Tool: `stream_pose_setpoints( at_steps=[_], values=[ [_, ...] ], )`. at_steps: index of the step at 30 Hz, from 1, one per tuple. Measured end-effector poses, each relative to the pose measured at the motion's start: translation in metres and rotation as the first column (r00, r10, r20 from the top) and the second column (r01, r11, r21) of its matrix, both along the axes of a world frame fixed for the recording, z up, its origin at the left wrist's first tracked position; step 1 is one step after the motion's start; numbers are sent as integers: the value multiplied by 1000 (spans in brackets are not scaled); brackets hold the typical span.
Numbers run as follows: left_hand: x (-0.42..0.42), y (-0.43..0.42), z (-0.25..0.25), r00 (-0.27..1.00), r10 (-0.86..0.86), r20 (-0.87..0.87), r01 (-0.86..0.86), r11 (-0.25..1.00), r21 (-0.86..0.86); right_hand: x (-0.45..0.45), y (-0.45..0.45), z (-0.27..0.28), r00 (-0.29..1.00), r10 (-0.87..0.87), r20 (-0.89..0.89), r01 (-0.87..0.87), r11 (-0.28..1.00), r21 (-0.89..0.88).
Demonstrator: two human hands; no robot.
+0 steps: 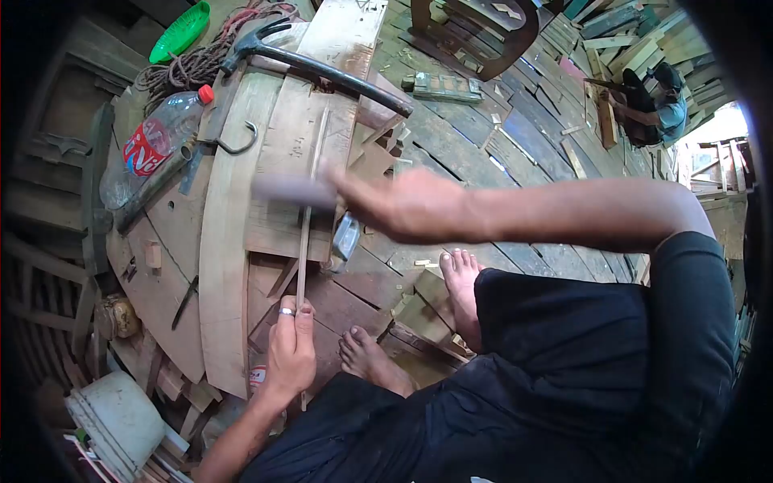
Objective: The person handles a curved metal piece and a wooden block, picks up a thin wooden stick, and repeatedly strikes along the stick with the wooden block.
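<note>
My left hand [291,354] is closed around the lower part of a thin wooden strip [303,258], with a ring on one finger. The strip runs up over a wooden block [278,137] on the bench. Across the strip, my right hand [419,205] is closed on a blurred greyish object [294,193] that I cannot make out. Motion smears that hand and the object. Above them, a claw hammer [330,71] lies over the boards. A metal hook [239,141] rests to the left of the block.
A plastic bottle [157,141], rope [189,72] and green basket [181,32] are at the upper left. A white container [121,419] stands lower left. My bare feet are on the plank floor [459,129]. Another person [664,109] sits at the upper right.
</note>
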State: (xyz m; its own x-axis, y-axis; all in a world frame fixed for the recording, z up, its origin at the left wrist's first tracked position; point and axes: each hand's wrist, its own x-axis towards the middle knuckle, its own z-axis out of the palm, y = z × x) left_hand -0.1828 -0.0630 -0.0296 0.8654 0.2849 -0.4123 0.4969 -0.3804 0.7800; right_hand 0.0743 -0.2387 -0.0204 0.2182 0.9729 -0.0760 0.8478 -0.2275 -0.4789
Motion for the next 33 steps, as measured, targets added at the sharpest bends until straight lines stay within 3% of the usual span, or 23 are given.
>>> stream_pose_setpoints(
  at_steps=[1, 3, 4, 6, 9, 11, 13, 15, 16, 17, 19, 20, 21, 23, 24, 25, 27, 28, 29, 31, 32, 33],
  values=[
    [0, 0, 1, 1000, -11, 0, 11, 1000, 15, -7, -4, -2, 980, 198, 8, -198, 974, 108],
    [-1, 3, -5, 1000, -2, 4, 2, 1000, 17, -1, -5, -2, 922, 341, 182, -349, 937, 10],
    [-4, 3, -7, 1000, 7, 8, -7, 1000, 11, 10, -4, -7, 924, 342, 172, -348, 937, 8],
    [-5, 3, -6, 1000, 25, 8, -25, 1000, -14, 42, 9, -9, 988, -81, 131, 67, 992, 105],
    [1, 4, 4, 1000, 29, 6, -29, 1000, -6, 20, 13, -6, 999, -30, 23, 27, 995, 97],
    [2, 3, 4, 1000, 12, -11, -11, 1000, 20, -11, 5, -14, 980, 199, 19, -199, 978, 54],
    [-4, 2, -4, 997, -26, 78, 14, 989, 148, 0, 6, -2, 916, 354, 187, -359, 933, -4],
    [-6, 3, -5, 999, 20, 37, -22, 998, 54, 38, 12, -16, 974, 189, 122, -200, 976, 83],
    [-4, 3, -4, 998, 59, 8, -59, 998, -26, 41, 17, -9, 993, -75, 87, 72, 997, 39],
    [0, 2, -1, 998, 58, 21, -58, 998, -30, 40, 24, -2, 980, -177, 86, 175, 984, 34],
    [2, -3, 5, 997, 21, 74, -22, 1000, 13, 18, 29, 2, 994, -108, 0, 107, 989, 102],
    [0, -5, 3, 997, 16, 78, -18, 1000, 13, 3, 20, 13, 999, 31, -6, -32, 994, -101],
    [-2, -6, -1, 996, 24, 89, -30, 997, 68, -10, 18, 11, 979, 200, 32, -200, 980, -13],
    [-3, -6, -4, 996, 24, 86, -34, 992, 120, -8, 13, 5, 891, 431, 147, -410, 899, -151],
    [-2, -3, -2, 998, 45, 37, -46, 998, 38, 6, 8, -6, 874, 388, 292, -398, 917, -26],
    [-2, -2, 0, 998, 66, -8, -66, 997, -41, 24, 11, -7, 964, 229, 134, -247, 959, 137],
    [-3, -1, 0, 998, 53, 37, -53, 999, -7, 39, 20, -4, 986, -140, 95, 138, 990, 32],
    [-1, -1, 0, 996, 31, 84, -33, 999, 27, 34, 20, 4, 988, -127, 88, 133, 989, -62],
    [0, -2, 1, 995, 28, 94, -31, 999, 27, 20, 18, 4, 996, -87, -15, 87, 996, -14],
    [0, -3, 4, 1000, 27, -3, -27, 999, 20, -14, 7, 4, 984, 175, -40, -176, 984, -23],
    [-2, -2, -1, 1000, 22, 1, -22, 1000, 20, -22, 2, 5, 935, 338, 107, -338, 941, -16],
    [-6, 0, -10, 998, 31, 54, -34, 998, 51, -13, 3, -1, 938, 332, 103, -332, 943, -20]
  ],
)
